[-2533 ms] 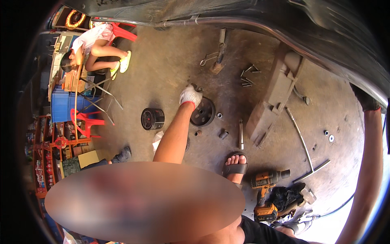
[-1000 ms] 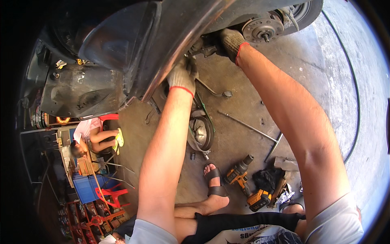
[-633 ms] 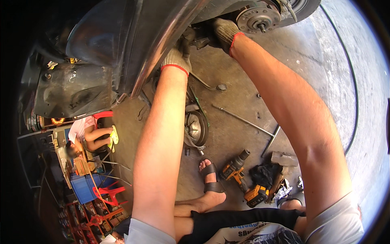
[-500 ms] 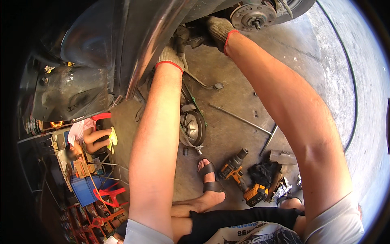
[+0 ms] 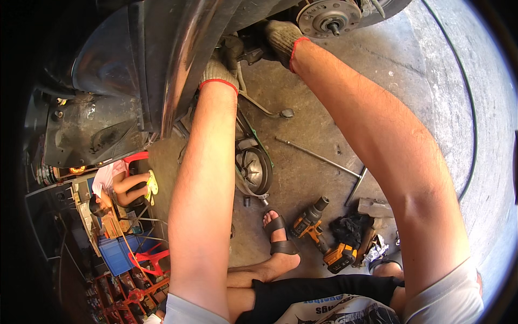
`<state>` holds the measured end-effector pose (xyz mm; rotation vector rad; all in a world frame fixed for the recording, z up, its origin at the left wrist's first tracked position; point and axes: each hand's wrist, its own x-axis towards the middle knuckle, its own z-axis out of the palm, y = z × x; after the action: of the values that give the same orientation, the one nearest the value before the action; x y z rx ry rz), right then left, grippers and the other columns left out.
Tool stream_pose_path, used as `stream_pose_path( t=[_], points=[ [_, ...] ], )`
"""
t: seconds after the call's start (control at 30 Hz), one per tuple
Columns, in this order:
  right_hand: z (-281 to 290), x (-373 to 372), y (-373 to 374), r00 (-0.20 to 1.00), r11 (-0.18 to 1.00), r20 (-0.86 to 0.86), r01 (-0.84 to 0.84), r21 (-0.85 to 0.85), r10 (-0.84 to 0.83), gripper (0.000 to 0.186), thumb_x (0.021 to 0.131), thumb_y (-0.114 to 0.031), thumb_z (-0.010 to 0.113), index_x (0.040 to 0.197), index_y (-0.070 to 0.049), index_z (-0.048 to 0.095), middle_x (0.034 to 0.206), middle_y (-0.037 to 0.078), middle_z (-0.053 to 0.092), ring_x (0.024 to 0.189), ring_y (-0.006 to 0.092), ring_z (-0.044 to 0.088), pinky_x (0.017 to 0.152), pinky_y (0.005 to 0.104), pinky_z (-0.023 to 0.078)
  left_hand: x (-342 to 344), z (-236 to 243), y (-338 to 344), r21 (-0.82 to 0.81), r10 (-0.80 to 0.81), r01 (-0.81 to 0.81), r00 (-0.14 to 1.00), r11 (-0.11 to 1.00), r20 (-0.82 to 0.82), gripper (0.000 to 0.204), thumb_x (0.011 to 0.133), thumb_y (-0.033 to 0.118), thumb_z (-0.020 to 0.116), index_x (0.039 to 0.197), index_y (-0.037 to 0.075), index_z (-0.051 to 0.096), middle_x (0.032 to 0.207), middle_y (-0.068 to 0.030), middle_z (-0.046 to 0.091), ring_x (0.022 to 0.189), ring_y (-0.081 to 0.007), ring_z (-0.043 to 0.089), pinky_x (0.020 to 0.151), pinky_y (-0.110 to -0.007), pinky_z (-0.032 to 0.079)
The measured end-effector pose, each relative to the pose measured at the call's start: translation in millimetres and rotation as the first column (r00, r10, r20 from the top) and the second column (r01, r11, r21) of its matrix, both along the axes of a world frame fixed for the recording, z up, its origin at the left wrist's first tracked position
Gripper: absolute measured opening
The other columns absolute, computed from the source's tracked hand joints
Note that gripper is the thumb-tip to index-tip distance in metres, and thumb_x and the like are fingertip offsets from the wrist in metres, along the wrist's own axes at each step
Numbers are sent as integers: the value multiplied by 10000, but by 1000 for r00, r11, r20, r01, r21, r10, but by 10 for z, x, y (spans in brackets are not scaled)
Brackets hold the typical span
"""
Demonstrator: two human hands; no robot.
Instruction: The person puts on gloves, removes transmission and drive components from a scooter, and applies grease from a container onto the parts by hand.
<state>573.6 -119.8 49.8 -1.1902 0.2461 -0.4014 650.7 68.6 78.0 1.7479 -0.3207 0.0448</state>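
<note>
My gloved left hand [image 5: 220,67] is raised beneath the dark body panel [image 5: 186,43] of a vehicle, fingers closed around something dark that I cannot make out among metal parts. To its upper right, my gloved right hand [image 5: 280,42] reaches into the same underside beside a dark metal fitting [image 5: 251,54]; its fingertips are hidden. Just right of that hand is a round metal hub [image 5: 318,19] with a protruding spindle. Below my arms on the concrete lie a metal housing with a round pulley [image 5: 252,170] and a pedal lever [image 5: 285,113].
A cordless impact tool [image 5: 313,221], T-bar wrench [image 5: 332,162], black cloth [image 5: 345,232] and metal block [image 5: 372,207] lie near my sandalled feet. A hose [image 5: 467,102] curves at right. At left, another person [image 5: 116,178] sits bent over by red chairs, a blue crate [image 5: 116,254] and orange shelving.
Since the earliest frame both hands have come from farther apart, the left from near floor parts, to beneath the vehicle. Over the last second they shift slightly up and left in view.
</note>
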Motion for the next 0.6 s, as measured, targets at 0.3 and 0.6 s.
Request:
stream_pose_path(
  t=[0.3,0.6],
  points=[
    [-121,4,-43,977,976,-118,-188,-107,175,241,903,-173,605,1112,-83,683,995,123,694,840,234,665,718,356,544,-1216,242,-100,-116,86,-156,881,981,-465,285,990,213,534,1154,28,675,1119,-86,703,842,-187,660,705,-317,512],
    [-50,58,-152,766,697,194,-408,-590,613,370,1043,-280,422,1350,-91,506,1245,141,621,989,327,643,769,488,554,-2537,1032,1814,670,36,540,764,509,-644,286,951,189,616,1116,-44,634,910,-111,680,805,-135,599,761,-327,523]
  ],
)
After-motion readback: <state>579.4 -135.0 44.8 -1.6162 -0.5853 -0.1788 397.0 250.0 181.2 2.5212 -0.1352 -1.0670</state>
